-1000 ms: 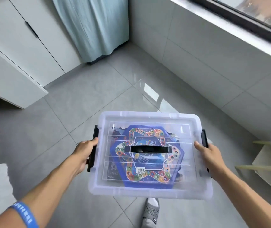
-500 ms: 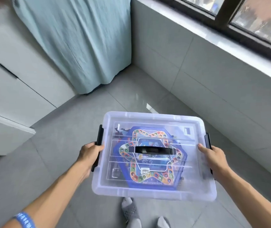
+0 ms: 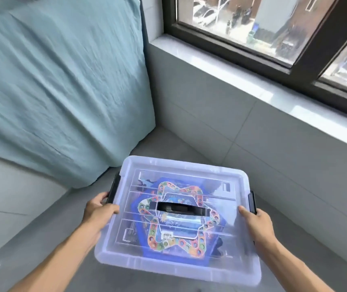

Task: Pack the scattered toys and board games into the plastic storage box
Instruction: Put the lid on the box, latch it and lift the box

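I hold a clear plastic storage box (image 3: 126, 259) in the air in front of me, its lid on and its black side latches closed. Through the lid shows a blue hexagonal board game (image 3: 181, 245) with a colourful star-shaped track, lying under the lid's black handle (image 3: 179, 207). My left hand (image 3: 99, 209) grips the box's left side by the latch. My right hand (image 3: 256, 222) grips the right side. Other contents under the game are hard to make out.
A teal curtain (image 3: 63, 81) hangs at the left, reaching the grey tiled floor (image 3: 168, 142). A dark-framed window (image 3: 273, 34) with a white sill (image 3: 252, 83) runs along the grey tiled wall at the right. White cabinet fronts (image 3: 10, 197) stand at the left.
The view has swung up and toward the corner by the curtain and window. The box stays held in both hands, carried closer to that corner; my feet are out of view now.
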Motion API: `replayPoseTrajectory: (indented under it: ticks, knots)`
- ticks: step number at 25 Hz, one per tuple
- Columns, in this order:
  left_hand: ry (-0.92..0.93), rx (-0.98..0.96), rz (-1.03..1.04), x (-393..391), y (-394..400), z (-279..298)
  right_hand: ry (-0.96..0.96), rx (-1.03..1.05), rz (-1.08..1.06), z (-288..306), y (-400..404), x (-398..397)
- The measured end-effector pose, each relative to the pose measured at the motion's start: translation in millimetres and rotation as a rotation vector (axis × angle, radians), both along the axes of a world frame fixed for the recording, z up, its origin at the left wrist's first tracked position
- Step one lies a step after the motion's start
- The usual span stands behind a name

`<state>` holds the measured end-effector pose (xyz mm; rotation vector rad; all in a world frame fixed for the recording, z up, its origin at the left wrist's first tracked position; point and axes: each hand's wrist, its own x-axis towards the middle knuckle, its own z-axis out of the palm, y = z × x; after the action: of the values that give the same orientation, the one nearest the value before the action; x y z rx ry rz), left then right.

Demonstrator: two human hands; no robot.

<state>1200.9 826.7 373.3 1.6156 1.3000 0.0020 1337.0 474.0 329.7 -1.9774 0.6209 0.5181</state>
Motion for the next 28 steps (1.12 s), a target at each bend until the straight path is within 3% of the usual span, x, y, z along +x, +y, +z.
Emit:
replayPoseTrajectory:
  ticks: [6, 10, 14, 17, 19, 21, 22, 24, 28]
  knots:
    - [-0.09, 0.014, -0.175, 145, 85, -87, 0.008, -0.002, -0.136, -100, 89, 94]
    - [-0.15, 0.005, -0.279, 228, 141, -170, 0.025, 0.116, -0.3, -179, 147, 145]
    - [-0.213, 0.013, -0.351, 281, 175, -247, 0.047, 0.233, -0.408, -269, 170, 180]
    - [-0.23, 0.019, -0.368, 298, 189, -284, 0.045, 0.378, -0.525, -282, 186, 199]
    - [-0.123, 0.22, -0.501, 292, 183, -307, 0.038, 0.427, -0.581, -288, 191, 208]
    - [-0.026, 0.585, -0.823, 259, 151, -324, 0.047, 0.422, -0.594, -295, 190, 210]
    - [-0.023, 0.676, -0.964, 240, 128, -330, 0.044, 0.4, -0.594, -296, 192, 210]
    - [-0.069, 0.747, -1.086, 215, 99, -344, 0.043, 0.39, -0.615, -297, 195, 216]
    - [-0.228, 0.823, -1.085, 245, 126, -358, 0.025, 0.433, -0.646, -307, 207, 238]
